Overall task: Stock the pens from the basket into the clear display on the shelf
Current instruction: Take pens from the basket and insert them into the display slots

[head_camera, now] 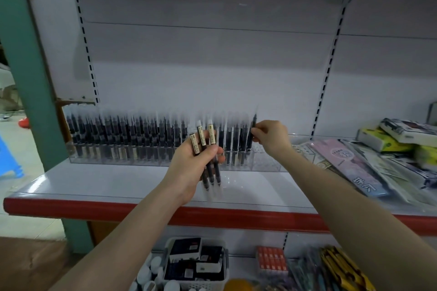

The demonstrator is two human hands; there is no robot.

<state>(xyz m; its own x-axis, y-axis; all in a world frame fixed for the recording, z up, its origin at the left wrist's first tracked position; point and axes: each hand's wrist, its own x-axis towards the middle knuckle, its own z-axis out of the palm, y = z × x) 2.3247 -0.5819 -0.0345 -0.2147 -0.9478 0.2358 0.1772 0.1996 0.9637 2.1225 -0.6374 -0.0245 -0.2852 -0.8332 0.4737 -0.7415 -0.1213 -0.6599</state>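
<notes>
Basket [196, 264] sitting nearest, below the shelf [118, 186]. Left hand [194, 163] gripping three pens [208, 156] — palm up. Right hand [272, 136] pinching one pen [253, 125] upright at the clear display [264, 160] — arm extending forward.

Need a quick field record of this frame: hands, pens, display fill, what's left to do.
left hand: grips three pens, fanned, label ends up
right hand: pinches single pen, upright, at the right end of the filled row
clear display: on shelf; filled from the left end, rightmost compartments hold no pens
basket: below shelf, holds dark boxes
blur: row pens smeared, count unreadable
remaining: held pens not yet slotted
</notes>
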